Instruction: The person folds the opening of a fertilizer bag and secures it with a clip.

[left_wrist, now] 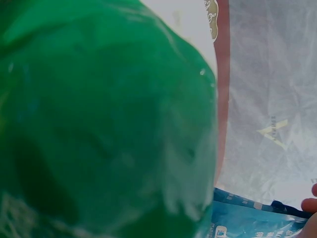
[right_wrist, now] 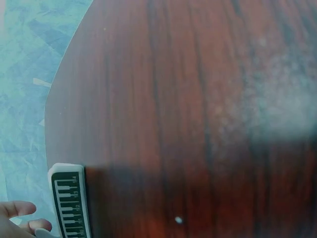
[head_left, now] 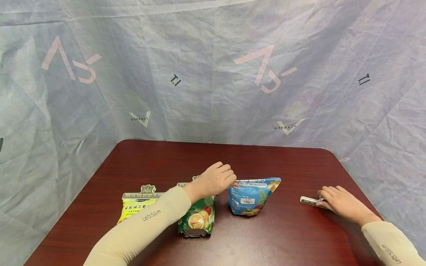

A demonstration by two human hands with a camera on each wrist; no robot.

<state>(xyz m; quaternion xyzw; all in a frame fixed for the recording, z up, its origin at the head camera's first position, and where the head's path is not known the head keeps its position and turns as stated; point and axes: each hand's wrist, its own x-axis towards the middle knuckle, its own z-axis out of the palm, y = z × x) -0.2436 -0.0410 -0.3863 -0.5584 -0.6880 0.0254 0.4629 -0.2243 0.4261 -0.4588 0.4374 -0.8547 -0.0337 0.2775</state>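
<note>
With its fingertips, my left hand point(head_left: 217, 179) pinches the top left corner of a blue printed bag point(head_left: 247, 197), which stands on the table. The bag's top edge also shows beside the fingertips point(left_wrist: 309, 204) in the left wrist view. Far to the right, my right hand point(head_left: 341, 202) grips a pale bag clip point(head_left: 307, 200) by its handle, close over the tabletop. Dark piano-key-like marks run along that clip point(right_wrist: 69, 203) in the right wrist view.
A green bag point(head_left: 196, 218) with fruit pictures stands under my left forearm, a clip along its top. Left of it is a yellow bag point(head_left: 133, 207) with another clip point(head_left: 143, 195), partly hidden by the sleeve. A printed grey cloth point(head_left: 213, 92) hangs behind the dark red table point(head_left: 266, 236).
</note>
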